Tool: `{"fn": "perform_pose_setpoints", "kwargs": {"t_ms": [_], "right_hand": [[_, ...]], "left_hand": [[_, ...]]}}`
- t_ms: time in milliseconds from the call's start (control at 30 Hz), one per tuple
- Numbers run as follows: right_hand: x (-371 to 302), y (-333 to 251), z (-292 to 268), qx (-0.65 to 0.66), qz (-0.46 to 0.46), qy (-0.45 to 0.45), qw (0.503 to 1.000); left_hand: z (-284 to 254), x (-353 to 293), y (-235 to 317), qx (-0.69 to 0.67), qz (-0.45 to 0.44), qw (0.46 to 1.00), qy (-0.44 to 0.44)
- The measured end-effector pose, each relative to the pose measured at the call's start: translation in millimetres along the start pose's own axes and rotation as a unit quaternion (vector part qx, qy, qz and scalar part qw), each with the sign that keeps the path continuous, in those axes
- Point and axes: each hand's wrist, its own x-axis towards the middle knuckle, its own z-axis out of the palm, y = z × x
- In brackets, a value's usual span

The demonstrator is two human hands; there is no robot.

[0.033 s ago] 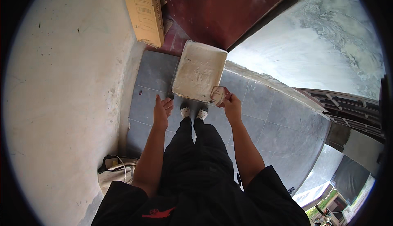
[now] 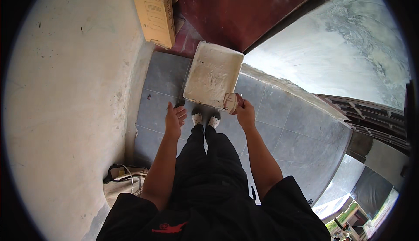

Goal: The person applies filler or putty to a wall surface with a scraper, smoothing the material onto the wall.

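In front of my feet a rectangular off-white tray (image 2: 212, 71) lies on the floor, its inside coated with cream-coloured paint or paste. My right hand (image 2: 245, 114) is closed on what looks like a wide, flat paintbrush (image 2: 230, 102), with a reddish-brown handle and a cream-smeared head. This brush overlaps the tray's near right corner; whether it touches the rim I cannot tell. My left hand (image 2: 176, 118) holds nothing, fingers apart, off the tray's near left corner. A small dark thing (image 2: 179, 103) shows just beyond its fingertips.
A cardboard box (image 2: 154, 16) leans by the left wall (image 2: 78, 97), near a dark red panel (image 2: 235, 10). The right wall (image 2: 318, 49) has patchy white and grey coating above a dark slatted frame (image 2: 366, 114). A beige bag (image 2: 122, 182) sits at lower left. Grey tiles (image 2: 290, 127) cover the floor.
My right hand and the brush have shifted slightly left, and the brush has turned a little. My left hand has moved slightly right, its fingers a bit more spread.
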Motion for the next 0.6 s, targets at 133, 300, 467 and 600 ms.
{"fn": "perform_pose_setpoints", "kwargs": {"t_ms": [133, 300, 467, 600], "right_hand": [[19.4, 7.5, 45.5, -0.125, -0.047, -0.035, 0.990], [55.3, 3.7, 84.7, -0.184, -0.050, -0.127, 0.973], [84.8, 13.3, 98.6, -0.255, -0.139, -0.184, 0.939], [92.0, 7.9, 110.1, -0.267, -0.118, -0.224, 0.930]], "left_hand": [[7.1, 42.4, -53.7, -0.050, -0.124, 0.991, -0.003], [30.5, 86.7, -108.5, -0.136, -0.172, 0.976, -0.002], [54.3, 108.4, -132.4, -0.193, -0.189, 0.962, -0.031], [57.1, 122.4, -143.0, -0.242, -0.161, 0.955, -0.055]]}}
